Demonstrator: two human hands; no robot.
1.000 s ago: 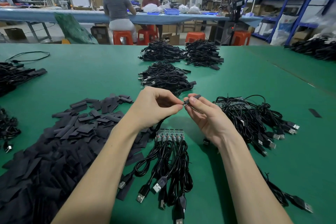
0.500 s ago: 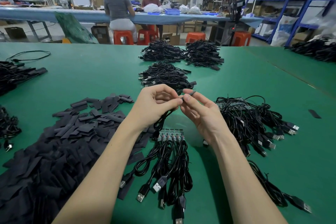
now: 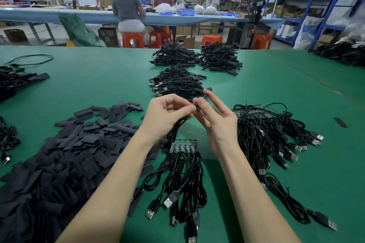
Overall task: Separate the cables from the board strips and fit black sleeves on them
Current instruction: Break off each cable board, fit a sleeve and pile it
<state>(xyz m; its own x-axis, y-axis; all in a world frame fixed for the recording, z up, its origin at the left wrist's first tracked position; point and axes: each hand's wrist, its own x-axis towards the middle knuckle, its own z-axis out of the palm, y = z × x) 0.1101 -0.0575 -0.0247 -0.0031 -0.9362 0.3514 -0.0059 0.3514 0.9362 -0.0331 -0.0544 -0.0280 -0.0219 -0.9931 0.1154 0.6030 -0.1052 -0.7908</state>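
Your right hand [image 3: 215, 122] pinched a black sleeve [image 3: 200, 100] between thumb and forefinger, the other fingers spread loosely, and held it raised above the green table [image 3: 110, 85]. Your left hand [image 3: 167, 114] met it at the sleeve's near end, fingers curled and thumb pressed to forefinger on a black cable [image 3: 174, 131], which hung down from that pinch toward the table. How far the cable's end sat inside the sleeve was hidden by your fingertips.

Just below your hands lay a board strip [image 3: 183, 146] with several cables still attached, their cords and USB plugs [image 3: 167, 202] trailing toward you. To your left spread a large heap of loose sleeves [image 3: 69, 156]. To your right sat a tangled bundle of cables [image 3: 266, 134] with a second board strip [image 3: 248, 109] at its far edge. Beyond your hands were three piles of sleeved cables [image 3: 177, 83]. A single sleeve [image 3: 340, 122] lay apart at the far right. Across the room, two people sat at a long blue bench [image 3: 59, 15].
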